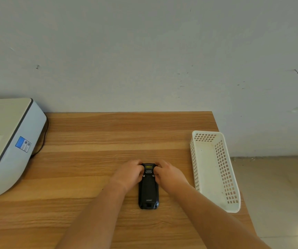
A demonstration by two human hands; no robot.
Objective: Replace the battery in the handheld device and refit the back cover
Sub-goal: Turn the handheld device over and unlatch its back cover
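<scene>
A black handheld device (148, 190) lies face down on the wooden table (83, 159), its back cover on and its scanner window at the far end. My left hand (129, 174) grips the device's upper left side, fingers curled onto the top near a small latch. On the other side my right hand (168, 175) holds the upper right edge in the same way. Both thumbs rest close to two small screws or catches. No loose battery is visible.
A white perforated plastic basket (214, 169) stands at the table's right edge, with nothing in it. A white and grey printer (10, 141) with a black cable occupies the left side. A plain wall runs behind the table; tiled floor shows at the right.
</scene>
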